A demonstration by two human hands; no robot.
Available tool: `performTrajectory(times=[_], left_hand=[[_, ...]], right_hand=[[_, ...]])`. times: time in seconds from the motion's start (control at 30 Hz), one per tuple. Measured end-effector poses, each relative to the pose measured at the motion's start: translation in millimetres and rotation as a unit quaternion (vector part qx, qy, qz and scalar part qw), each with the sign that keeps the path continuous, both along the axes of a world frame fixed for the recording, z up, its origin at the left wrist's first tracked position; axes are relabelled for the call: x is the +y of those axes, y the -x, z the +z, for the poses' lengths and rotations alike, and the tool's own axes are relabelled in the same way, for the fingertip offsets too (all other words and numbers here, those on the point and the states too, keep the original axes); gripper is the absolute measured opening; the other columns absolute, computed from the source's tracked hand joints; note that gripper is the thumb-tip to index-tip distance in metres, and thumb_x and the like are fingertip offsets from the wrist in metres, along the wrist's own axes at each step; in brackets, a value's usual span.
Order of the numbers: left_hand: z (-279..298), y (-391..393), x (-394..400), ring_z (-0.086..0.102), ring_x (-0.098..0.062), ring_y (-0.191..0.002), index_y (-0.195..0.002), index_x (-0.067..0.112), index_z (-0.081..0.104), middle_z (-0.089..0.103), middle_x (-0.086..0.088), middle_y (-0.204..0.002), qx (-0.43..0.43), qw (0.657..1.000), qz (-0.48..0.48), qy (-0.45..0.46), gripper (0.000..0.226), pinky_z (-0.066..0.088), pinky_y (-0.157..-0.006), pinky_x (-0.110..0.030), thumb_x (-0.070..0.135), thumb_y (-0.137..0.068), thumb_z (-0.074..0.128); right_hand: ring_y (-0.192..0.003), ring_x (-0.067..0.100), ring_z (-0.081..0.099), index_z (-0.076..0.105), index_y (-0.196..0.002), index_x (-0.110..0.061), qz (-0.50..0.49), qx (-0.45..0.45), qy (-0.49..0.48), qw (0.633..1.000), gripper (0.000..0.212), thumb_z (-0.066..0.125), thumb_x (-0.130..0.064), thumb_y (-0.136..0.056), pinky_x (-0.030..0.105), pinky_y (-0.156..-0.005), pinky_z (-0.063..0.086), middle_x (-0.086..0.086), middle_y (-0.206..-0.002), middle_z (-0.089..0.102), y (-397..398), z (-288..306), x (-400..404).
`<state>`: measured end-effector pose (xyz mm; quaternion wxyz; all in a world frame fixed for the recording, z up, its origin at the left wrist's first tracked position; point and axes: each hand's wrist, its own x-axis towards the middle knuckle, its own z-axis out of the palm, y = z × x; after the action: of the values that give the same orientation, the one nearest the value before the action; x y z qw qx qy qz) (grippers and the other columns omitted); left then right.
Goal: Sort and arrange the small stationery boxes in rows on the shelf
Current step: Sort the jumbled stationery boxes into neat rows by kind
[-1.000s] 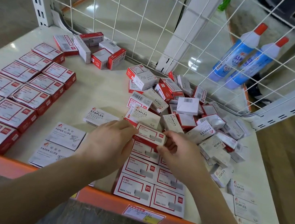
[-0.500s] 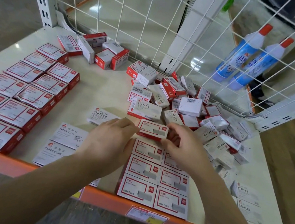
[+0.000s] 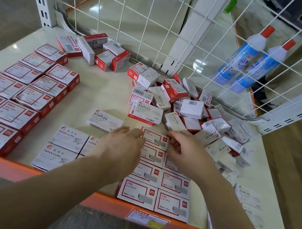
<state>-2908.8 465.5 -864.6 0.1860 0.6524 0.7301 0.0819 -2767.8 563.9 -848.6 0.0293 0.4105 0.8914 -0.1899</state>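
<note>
Shelf [image 3: 98, 95]: red-bordered white staple box [image 3: 155, 138].
</note>
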Motion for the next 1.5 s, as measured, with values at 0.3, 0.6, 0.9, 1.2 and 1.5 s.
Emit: performTrajectory(times=[0.3, 0.6, 0.9, 1.2, 1.5], left_hand=[[4, -3, -3, 0.038, -0.013, -0.123, -0.133, 0.023, 0.044, 0.040, 0.007, -0.136, -0.015, 1.000, 0.001, 0.000, 0.036, 0.037, -0.105, -0.032, 0.022, -0.097, 0.040], [5, -4, -4, 0.036, -0.013, -0.124, -0.134, 0.023, 0.042, 0.038, 0.008, -0.137, -0.015, 1.000, 0.005, 0.000, 0.037, 0.036, -0.106, -0.031, 0.023, -0.097, 0.040], [5, -4, -3, 0.050, -0.011, -0.107, -0.128, 0.022, 0.048, 0.042, 0.008, -0.130, -0.062, 0.998, 0.026, 0.008, 0.032, 0.049, -0.090, -0.026, 0.021, -0.096, 0.042], [6, -3, -2, 0.052, -0.012, -0.107, -0.128, 0.021, 0.048, 0.044, 0.009, -0.129, -0.071, 0.997, 0.028, 0.001, 0.033, 0.050, -0.087, -0.026, 0.021, -0.097, 0.039], [9, -6, 2, 0.020, -0.013, -0.138, -0.141, 0.026, 0.031, 0.026, 0.009, -0.149, 0.006, 0.999, -0.044, 0.005, 0.042, 0.014, -0.114, -0.029, 0.030, -0.099, 0.033]], right_hand=[[-0.104, 0.011, 0.049, 0.049, -0.130, -0.020, -0.027, -0.007, 0.025, 0.999, 0.036, 0.047, -0.019, -0.094, 0.025, -0.091, 0.041, -0.002, -0.117, 0.051, 2, -4, -8], [-0.113, 0.013, 0.048, 0.043, -0.138, -0.022, -0.032, 0.027, 0.037, 0.998, 0.046, 0.051, -0.019, -0.093, 0.032, -0.099, 0.041, -0.002, -0.123, 0.050, -3, -12, -7], [-0.110, 0.011, 0.048, 0.044, -0.137, -0.024, -0.031, 0.029, 0.041, 0.998, 0.045, 0.052, -0.020, -0.093, 0.028, -0.096, 0.042, -0.004, -0.121, 0.050, -4, -12, -6], [-0.104, 0.011, 0.050, 0.045, -0.136, -0.022, -0.049, 0.053, 0.055, 0.996, 0.045, 0.052, -0.015, -0.092, 0.031, -0.095, 0.044, -0.010, -0.104, 0.045, -5, -12, -9], [-0.081, -0.001, 0.051, 0.063, -0.109, -0.022, -0.130, 0.152, -0.031, 0.979, 0.023, 0.058, -0.012, -0.088, 0.013, -0.070, 0.041, -0.011, -0.090, 0.058, -20, -12, -7]])
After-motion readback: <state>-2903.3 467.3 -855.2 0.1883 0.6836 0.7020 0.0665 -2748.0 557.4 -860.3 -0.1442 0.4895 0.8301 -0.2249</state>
